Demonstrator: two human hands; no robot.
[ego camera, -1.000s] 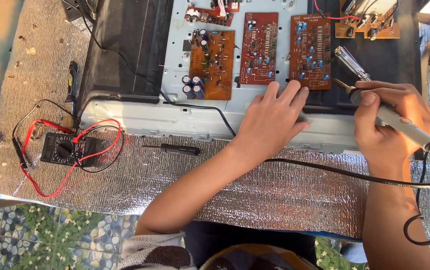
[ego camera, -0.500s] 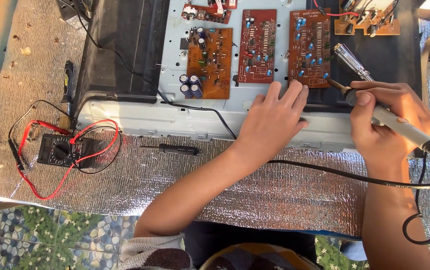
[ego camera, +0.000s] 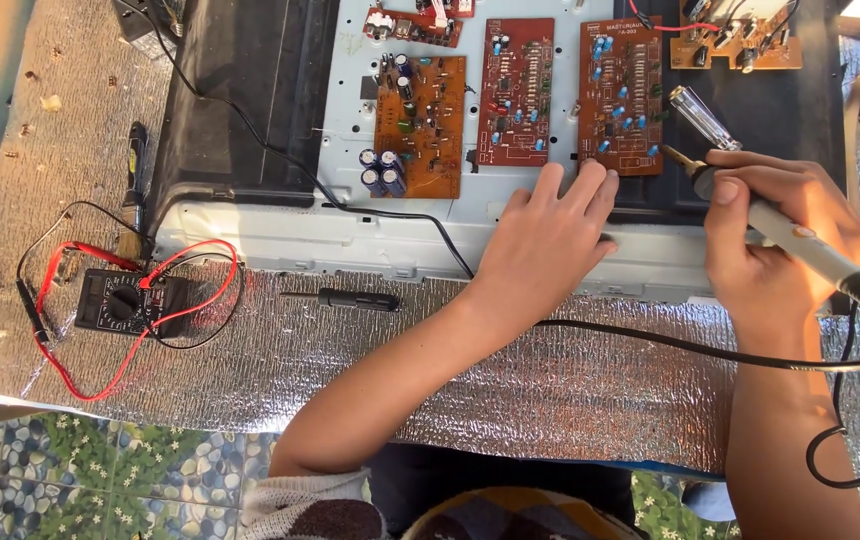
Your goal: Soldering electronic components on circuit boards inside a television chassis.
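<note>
Right hand [ego camera: 780, 245] is wrapped tight around the soldering iron [ego camera: 800, 240] — its long axis slants up-left, tip just short of the rightmost circuit board [ego camera: 622, 95]. Left hand [ego camera: 550, 235] lies flat and spread on the metal chassis [ego camera: 280, 235], fingertips touching that board's lower edge, holding nothing. The board sits up-left of the iron's tip; a clear-handled screwdriver [ego camera: 702, 117] lies just beside it.

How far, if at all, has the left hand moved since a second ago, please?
No. The left hand stays flat on the metal chassis, fingertips just below the right circuit board.
</note>
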